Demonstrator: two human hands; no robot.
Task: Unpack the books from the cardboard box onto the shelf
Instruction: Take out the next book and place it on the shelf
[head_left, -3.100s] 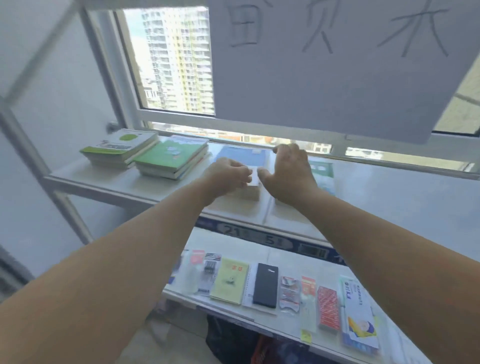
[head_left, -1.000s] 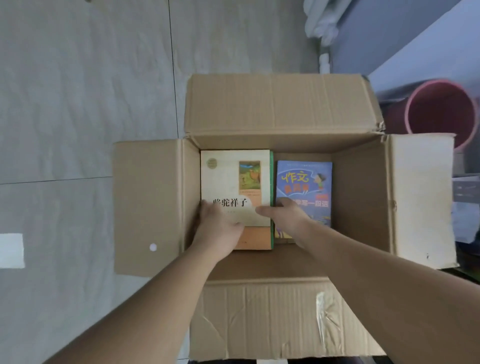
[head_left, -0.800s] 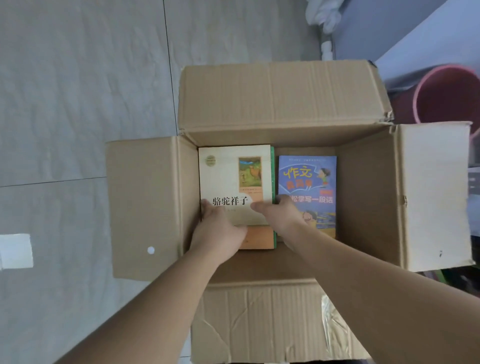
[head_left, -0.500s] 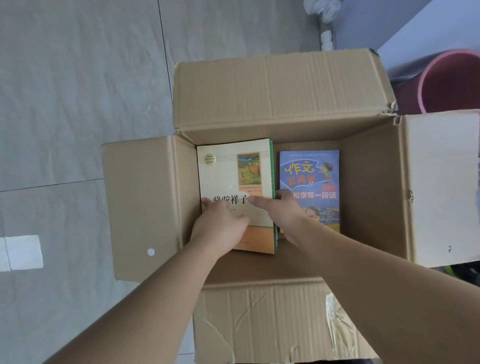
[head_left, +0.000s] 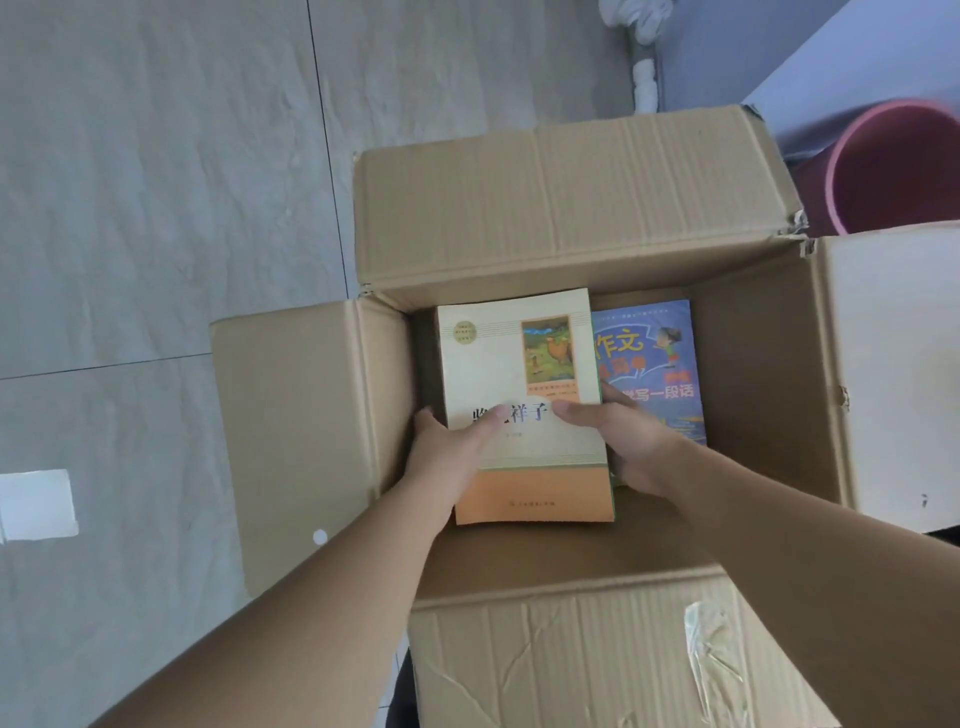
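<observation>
The cardboard box (head_left: 545, 218) stands open on the grey tiled floor (head_left: 156, 182), all four flaps folded outward. Inside it, both hands grip one cream-and-orange book (head_left: 524, 395), cover up, with a small illustrated panel at its upper right and an orange band along its near edge.

Left hand (head_left: 447, 457): clamped on the book's left edge, thumb on top of the cover across the printed title, remaining fingers under or behind the edge and out of sight.

Right hand (head_left: 628, 441): clamped on the book's right edge, thumb lying on the cover near the title, fingers hidden below.

A green edge shows along the right and lower right side of the held book; whether it is a second volume beneath cannot be determined.

A blue book (head_left: 654, 364) with a cartoon child and yellow lettering lies flat deeper in the box, just beside the held book on its right and partly overlapped by it and by the right hand.

A pink bucket (head_left: 893, 166) stands beyond the box's far right corner. A white pipe (head_left: 644, 62) rises at the wall above the box.
</observation>
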